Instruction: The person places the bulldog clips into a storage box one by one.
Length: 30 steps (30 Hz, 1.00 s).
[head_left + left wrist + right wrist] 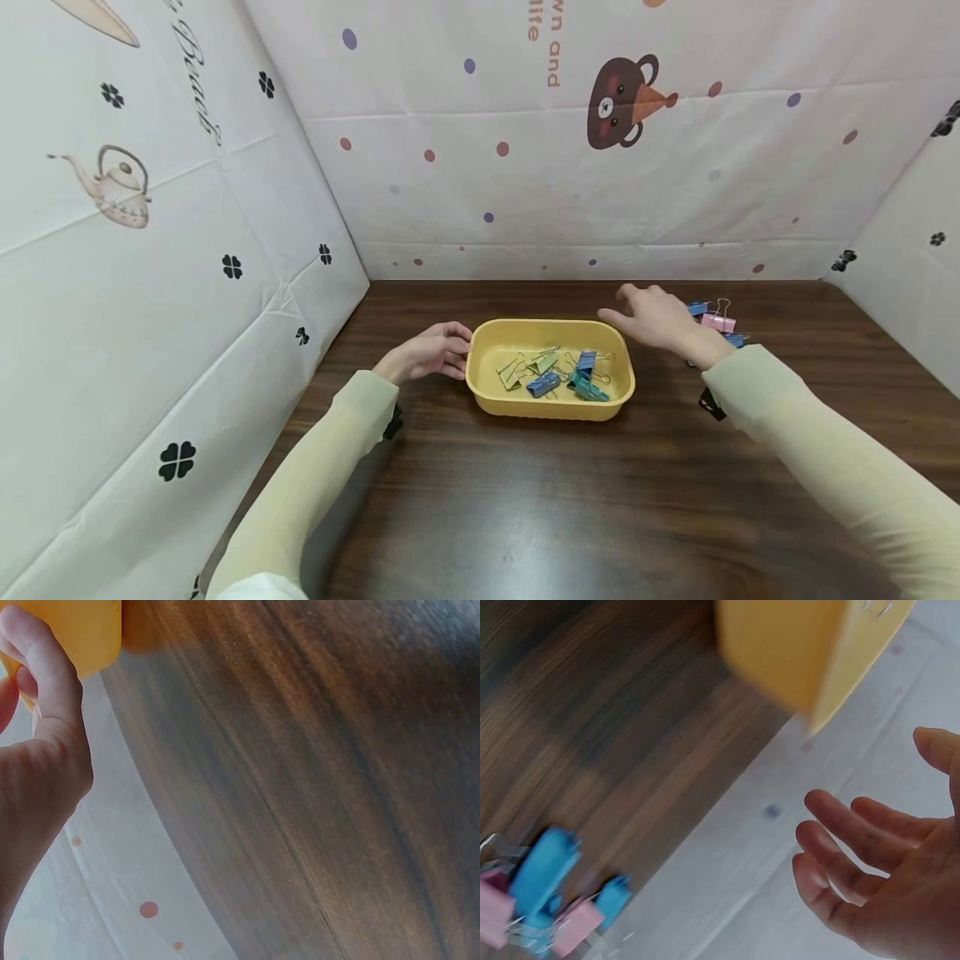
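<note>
A yellow plastic basket (551, 408) stands on the dark table with several green, blue and teal binder clips (543, 383) inside. At its left end my left hand (433, 350) holds the rim with bent fingers; the left wrist view shows the fingers (56, 682) against the yellow wall. Beyond the basket's right end, my right hand (656, 317) is raised over the table, holding nothing. Its fingers are spread and loosely bent in the right wrist view. Nearest to that forearm is a pile of blue and pink binder clips (718, 322), partly hidden by the arm.
Patterned white sheeting rises along the left side, the back (480, 200) and the right side of the table (517, 500). In the right wrist view, loose blue clips (544, 870) and pink clips (577, 928) lie near the table's far edge.
</note>
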Each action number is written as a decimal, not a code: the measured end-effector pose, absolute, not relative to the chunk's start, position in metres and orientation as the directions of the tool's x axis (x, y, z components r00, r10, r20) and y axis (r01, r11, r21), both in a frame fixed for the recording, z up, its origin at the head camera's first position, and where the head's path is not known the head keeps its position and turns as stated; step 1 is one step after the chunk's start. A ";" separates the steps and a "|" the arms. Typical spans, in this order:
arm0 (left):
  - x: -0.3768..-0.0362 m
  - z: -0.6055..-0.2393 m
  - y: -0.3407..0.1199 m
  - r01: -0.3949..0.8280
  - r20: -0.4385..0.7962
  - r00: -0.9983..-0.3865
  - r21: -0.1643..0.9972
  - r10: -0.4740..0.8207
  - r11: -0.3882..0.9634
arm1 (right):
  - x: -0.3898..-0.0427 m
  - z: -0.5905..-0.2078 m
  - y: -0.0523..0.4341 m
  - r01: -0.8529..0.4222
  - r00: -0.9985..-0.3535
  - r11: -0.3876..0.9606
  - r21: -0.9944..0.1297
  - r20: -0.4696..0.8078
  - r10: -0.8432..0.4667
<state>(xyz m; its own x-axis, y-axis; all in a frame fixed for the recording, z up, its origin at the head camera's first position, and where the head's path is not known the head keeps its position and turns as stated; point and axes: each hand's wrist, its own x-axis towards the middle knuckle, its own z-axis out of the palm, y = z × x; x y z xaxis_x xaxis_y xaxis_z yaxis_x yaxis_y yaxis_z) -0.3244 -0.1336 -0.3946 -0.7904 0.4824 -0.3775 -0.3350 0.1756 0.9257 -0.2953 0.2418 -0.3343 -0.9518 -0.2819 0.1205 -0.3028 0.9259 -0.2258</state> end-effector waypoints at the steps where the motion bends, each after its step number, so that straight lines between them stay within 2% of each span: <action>1: -0.324 -0.395 -0.134 -0.337 -0.379 -0.790 0.925 0.482 0.175 | -0.298 -0.336 0.250 -0.285 -0.957 0.932 -0.222 0.118 -0.265; 11: -0.321 -0.394 -0.133 -0.332 -0.379 -0.789 0.925 0.484 0.183 | -0.307 -0.353 0.324 -0.095 -0.995 0.984 -0.148 0.035 -0.090; 20: -0.323 -0.391 -0.133 -0.327 -0.378 -0.791 0.926 0.481 0.191 | -0.303 -0.364 0.365 0.041 -0.991 0.989 -0.140 -0.129 0.023; 30: -0.323 -0.391 -0.135 -0.331 -0.387 -0.789 0.922 0.477 0.199 | -0.306 -0.376 0.383 0.078 -0.977 0.987 -0.144 -0.207 0.047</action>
<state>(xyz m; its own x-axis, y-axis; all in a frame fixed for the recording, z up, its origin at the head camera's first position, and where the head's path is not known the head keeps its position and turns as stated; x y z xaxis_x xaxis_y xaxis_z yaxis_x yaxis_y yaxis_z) -0.3226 -0.1349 -0.3911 -0.7891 0.4774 -0.3866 -0.3315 0.1991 0.9222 -0.3062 0.3833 -0.3763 -0.9772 0.0472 -0.2070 0.0781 0.9865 -0.1438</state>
